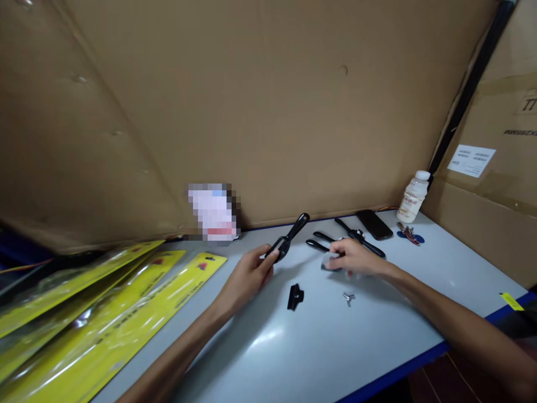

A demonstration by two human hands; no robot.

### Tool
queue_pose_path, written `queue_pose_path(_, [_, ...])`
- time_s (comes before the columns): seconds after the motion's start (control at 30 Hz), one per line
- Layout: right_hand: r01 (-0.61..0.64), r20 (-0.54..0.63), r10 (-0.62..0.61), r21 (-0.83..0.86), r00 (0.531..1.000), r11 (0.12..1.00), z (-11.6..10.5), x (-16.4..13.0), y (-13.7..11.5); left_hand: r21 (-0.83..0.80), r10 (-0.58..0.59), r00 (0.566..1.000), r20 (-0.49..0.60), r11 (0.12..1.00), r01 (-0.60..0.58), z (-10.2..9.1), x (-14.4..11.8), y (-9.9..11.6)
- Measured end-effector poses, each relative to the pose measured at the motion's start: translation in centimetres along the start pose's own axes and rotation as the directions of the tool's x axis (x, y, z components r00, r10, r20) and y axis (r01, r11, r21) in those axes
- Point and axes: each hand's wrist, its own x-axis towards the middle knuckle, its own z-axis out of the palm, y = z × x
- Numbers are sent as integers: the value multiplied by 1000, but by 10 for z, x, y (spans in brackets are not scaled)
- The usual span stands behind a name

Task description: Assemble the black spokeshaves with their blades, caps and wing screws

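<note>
Nearest us, our two forearms reach out over the pale table (pixel 293 358). Our left hand (pixel 247 277) is closed around the lower end of a black handled tool (pixel 290 238), which it lifts off the surface so that the rounded grip end points up and away toward the cardboard wall (pixel 268 101). Our right hand (pixel 354 258) lies flat and low on the table, fingers curled over a small grey part (pixel 329 263); we cannot tell whether it grips that part or only covers it.

Just in front of the hands lie a loose black clip piece (pixel 295 296) and a small metal wing nut (pixel 348 298), apart from each other and not yet fitted to anything. Beyond the right hand rest more black handled pieces (pixel 361 239), then a dark phone (pixel 374 224) and a white bottle (pixel 413 197) near the wall.

We judge the assembly to be early: one tool is in hand, while the clip, the nut and the other pieces are separate.

Far left, yellow packaged cards (pixel 104 313) overlap along the table edge.
</note>
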Motion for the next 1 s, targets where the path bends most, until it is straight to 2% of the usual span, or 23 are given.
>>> queue_pose_path(0.1, [-18,-59,31,203,998,979,-14,-3,-1,-116,11,970,242,993,18,-4,-10,13])
queue_pose_path(0.2, [28,-151,1,188,989,982,-21,-3,-4,-134,31,897,441,991,31,0,-20,27])
queue_pose_path(0.27, [47,-145,-21,179,989,983,-21,-5,-8,-77,41,863,503,997,-2,7,-26,33])
queue_pose_path(0.33, [38,-62,-26,207,998,978,-17,-9,-13,-20,66,851,521,998,-65,15,-31,35])
queue_pose_path(0.4, [-11,65,-5,239,998,971,-10,-13,-18,47,94,861,501,990,-136,22,-34,34])
queue_pose_path(0.47, [-60,190,15,235,982,970,-3,-16,-22,113,111,877,468,976,-184,26,-36,33])
queue_pose_path(0.53, [-54,271,0,191,962,980,2,-18,-24,148,114,886,449,968,-200,28,-36,33])
queue_pose_path(0.73, [40,373,-57,52,926,998,6,-21,-27,125,117,892,436,974,-189,29,-35,33])
queue_pose_path(0.9, [105,475,-98,11,875,994,8,-22,-29,18,127,854,504,987,-157,27,-36,33])
queue_pose_path(1.0, [167,515,-126,-35,848,985,11,-22,-29,-15,138,854,501,988,-151,24,-36,34])
